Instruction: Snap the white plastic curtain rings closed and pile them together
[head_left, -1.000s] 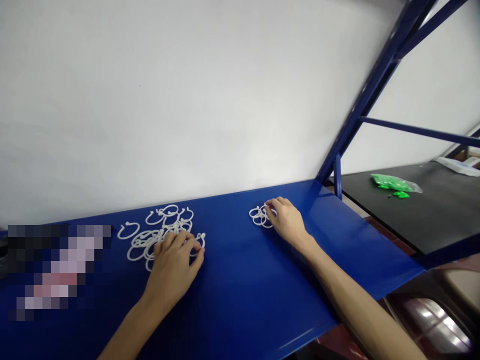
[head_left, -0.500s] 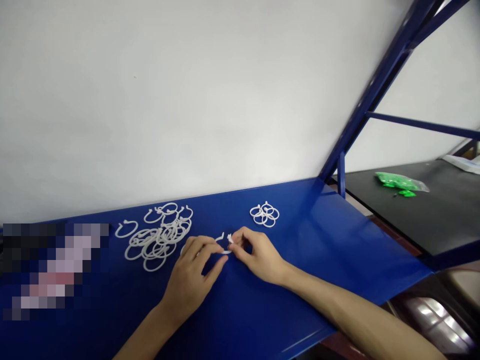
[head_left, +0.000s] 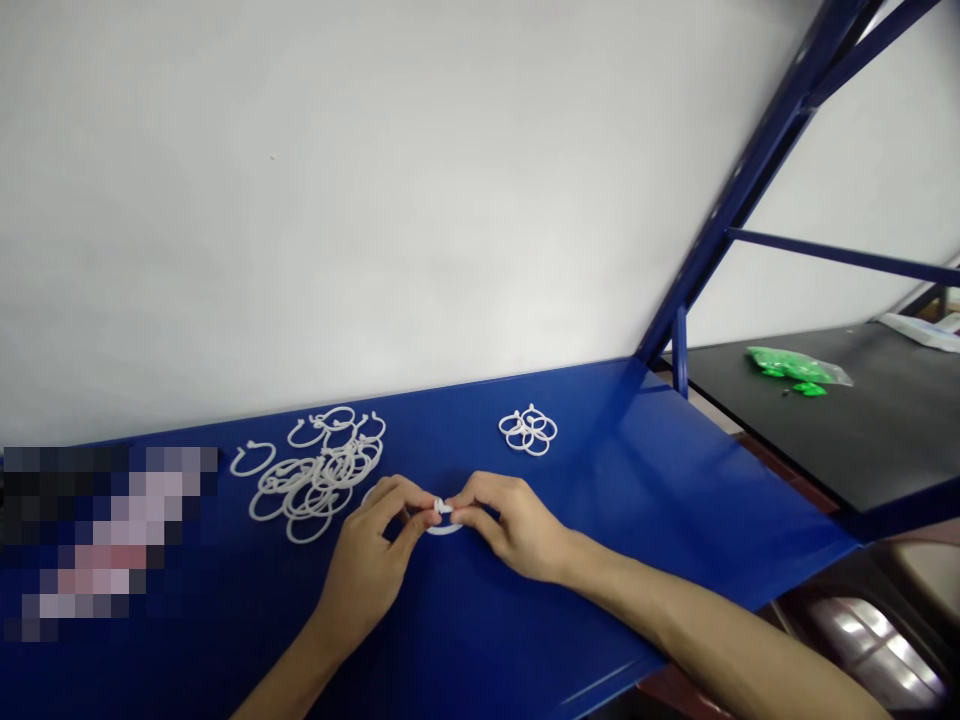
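Between my two hands is a white plastic curtain ring (head_left: 445, 531), low over the blue table. My left hand (head_left: 379, 550) is closed, thumb and fingertips pinching one end of the ring. My right hand (head_left: 517, 527) pinches its other end, and the two ends meet at the fingertips. The fingers cover both sides of the ring. Left of my left hand lies a loose pile of white curtain rings (head_left: 319, 490), several with open ends. Beyond my right hand sits a small flower-shaped cluster of rings (head_left: 529, 432).
A white wall (head_left: 450, 200) stands behind the blue tabletop (head_left: 480, 640). Blue metal framing (head_left: 739, 210) rises at the right. On a black table (head_left: 795, 440) there lies a bag of green pieces (head_left: 799, 365). A brown chair (head_left: 862, 640) is at lower right; the left side is pixelated.
The ring's ends, apart before, are now brought together. My left hand has closed on one end, and my right hand has moved slightly left and down.
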